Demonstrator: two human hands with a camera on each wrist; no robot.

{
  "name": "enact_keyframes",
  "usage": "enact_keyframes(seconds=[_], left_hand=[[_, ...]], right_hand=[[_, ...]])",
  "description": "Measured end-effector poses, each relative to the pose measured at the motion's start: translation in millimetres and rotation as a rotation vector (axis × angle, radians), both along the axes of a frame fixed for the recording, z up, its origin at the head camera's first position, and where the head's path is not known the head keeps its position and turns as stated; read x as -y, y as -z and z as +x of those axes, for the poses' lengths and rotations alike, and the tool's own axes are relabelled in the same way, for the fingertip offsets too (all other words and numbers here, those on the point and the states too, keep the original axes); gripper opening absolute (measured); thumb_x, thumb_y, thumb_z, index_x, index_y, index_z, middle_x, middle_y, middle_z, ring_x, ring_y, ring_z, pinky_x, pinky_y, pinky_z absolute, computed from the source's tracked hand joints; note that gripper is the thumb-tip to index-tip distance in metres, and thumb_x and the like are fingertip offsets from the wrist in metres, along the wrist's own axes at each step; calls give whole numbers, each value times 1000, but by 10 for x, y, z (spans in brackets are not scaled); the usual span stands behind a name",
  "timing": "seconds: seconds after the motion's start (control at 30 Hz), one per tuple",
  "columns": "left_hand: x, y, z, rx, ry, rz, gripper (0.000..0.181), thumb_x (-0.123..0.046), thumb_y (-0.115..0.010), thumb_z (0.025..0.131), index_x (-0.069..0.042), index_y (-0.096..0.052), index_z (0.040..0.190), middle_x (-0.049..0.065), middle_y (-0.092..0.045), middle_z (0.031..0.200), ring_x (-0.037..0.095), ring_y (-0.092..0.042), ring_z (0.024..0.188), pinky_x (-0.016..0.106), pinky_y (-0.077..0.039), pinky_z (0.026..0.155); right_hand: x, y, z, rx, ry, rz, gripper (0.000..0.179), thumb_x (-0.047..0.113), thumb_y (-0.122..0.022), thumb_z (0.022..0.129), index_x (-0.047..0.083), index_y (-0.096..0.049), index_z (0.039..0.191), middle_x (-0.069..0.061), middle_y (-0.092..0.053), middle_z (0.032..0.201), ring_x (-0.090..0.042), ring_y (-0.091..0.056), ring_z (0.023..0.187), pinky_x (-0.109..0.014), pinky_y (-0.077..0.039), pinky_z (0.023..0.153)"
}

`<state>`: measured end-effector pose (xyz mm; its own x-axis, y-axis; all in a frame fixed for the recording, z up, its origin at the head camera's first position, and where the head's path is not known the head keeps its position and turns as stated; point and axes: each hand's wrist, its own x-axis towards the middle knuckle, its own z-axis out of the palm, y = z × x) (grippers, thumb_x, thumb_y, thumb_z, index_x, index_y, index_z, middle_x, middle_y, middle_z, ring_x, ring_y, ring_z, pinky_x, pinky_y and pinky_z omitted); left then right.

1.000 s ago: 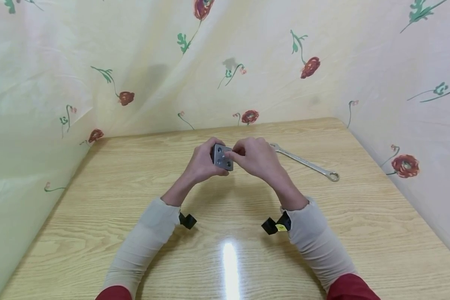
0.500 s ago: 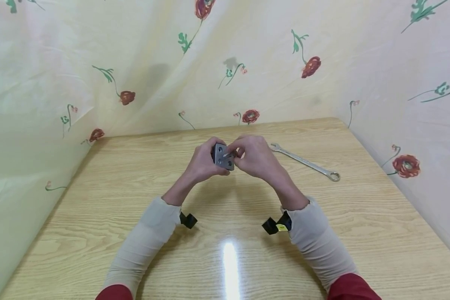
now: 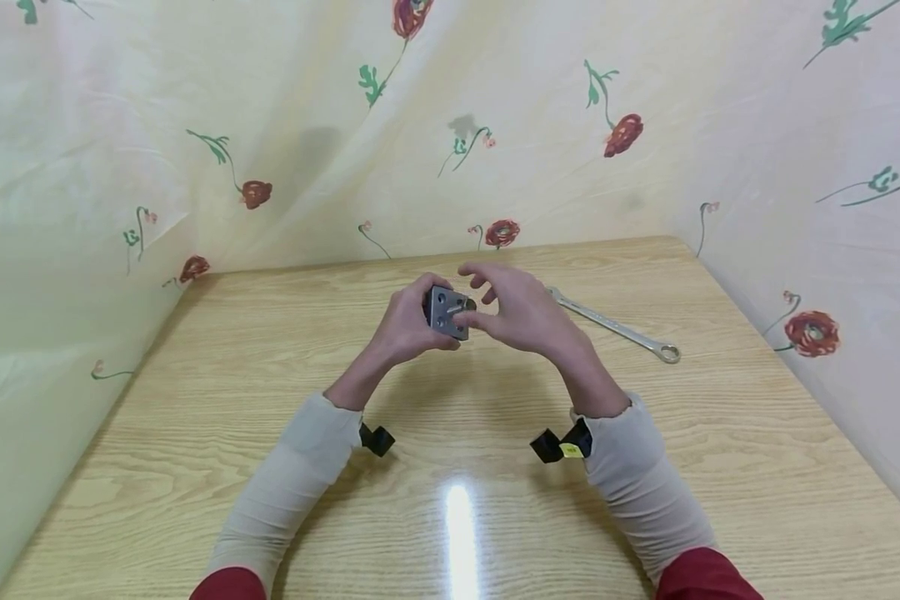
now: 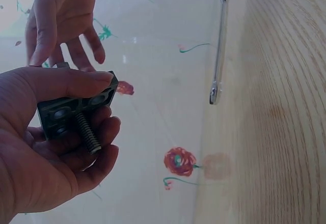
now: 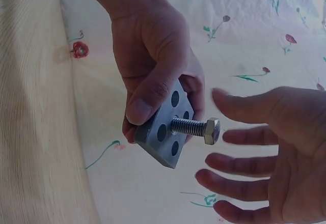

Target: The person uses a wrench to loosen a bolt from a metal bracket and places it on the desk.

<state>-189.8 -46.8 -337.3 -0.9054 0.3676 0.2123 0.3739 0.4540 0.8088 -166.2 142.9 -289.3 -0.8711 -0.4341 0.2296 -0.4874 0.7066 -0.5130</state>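
The left hand grips the grey block, thumb along one edge, fingers curled round the other side; the bolt sits through the block, its head out toward the right hand, its threaded end emerging within the left hand's curl; the right hand is spread wide, holding nothing, just beside the bolt's head; turning would likely go best with the block firm and the hex pinched squarely; beyond the right hand, a wrench lies on the tabletop.
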Motion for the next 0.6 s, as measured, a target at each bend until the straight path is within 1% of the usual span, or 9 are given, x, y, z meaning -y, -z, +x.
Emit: enact_keyframes(seconds=[0.03,0.1,0.13,0.2,0.27,0.37,0.47,0.53,0.6], left_hand=[[0,-1,-2,4,1,-2,68,-1,-86,62,-6,-52,121,17,-61,116,29,-61,99,40,-54,83],[0,-4,-2,14,0,-3,68,-1,-86,62,-6,-51,121,16,-61,115,28,-60,99,39,-54,83],[-2,-5,0,17,-4,-6,69,-2,-86,62,-7,-52,121,16,-61,115,28,-60,99,39,-53,83],[-2,-6,1,19,-11,-16,69,-2,-86,62,-8,-52,122,15,-61,115,27,-60,99,38,-53,83],[-3,-7,4,18,-15,-19,69,-3,-86,62,-8,-52,122,15,-60,114,27,-60,98,38,-53,82],[-6,-7,5,12,-13,-21,68,-4,-86,63,-7,-52,122,15,-60,114,28,-60,97,38,-54,81],[-4,-2,6,8,-9,-22,68,-4,-86,63,-7,-52,121,16,-60,114,28,-61,98,39,-54,82],[-2,-1,6,6,-7,-19,67,-4,-86,63,-7,-52,121,16,-61,115,28,-61,98,39,-54,82],[0,1,5,4,-6,-18,67,-4,-86,63,-8,-52,122,16,-61,115,28,-61,99,39,-54,82]], right_hand=[[-4,-3,-3,13,28,0,49,31,-69,89,11,-54,131,-9,-65,123,-26,-66,101,-40,-54,81],[-1,-1,-11,42,86,3,42,40,-60,93,11,-59,125,-8,-69,111,-24,-67,92,-38,-53,75],[7,6,-12,50,113,12,41,44,-56,95,12,-62,120,-7,-71,104,-23,-66,86,-36,-52,70],[28,26,-18,58,154,40,44,50,-49,97,12,-68,110,-5,-71,90,-19,-62,70,-32,-48,59],[53,46,-18,57,176,66,47,52,-47,97,12,-71,100,-4,-69,77,-17,-55,58,-29,-41,51],[84,70,-10,33,193,80,46,51,-50,96,12,-72,87,-2,-61,64,-15,-48,50,-25,-33,45],[101,74,3,3,193,75,42,48,-55,94,12,-72,81,-1,-58,59,-14,-46,49,-25,-31,44],[106,65,10,-11,183,64,39,45,-58,93,12,-73,81,-1,-62,62,-14,-48,51,-25,-33,45],[104,56,9,-20,163,52,34,42,-61,92,12,-75,85,-2,-68,68,-14,-52,54,-26,-36,48]])
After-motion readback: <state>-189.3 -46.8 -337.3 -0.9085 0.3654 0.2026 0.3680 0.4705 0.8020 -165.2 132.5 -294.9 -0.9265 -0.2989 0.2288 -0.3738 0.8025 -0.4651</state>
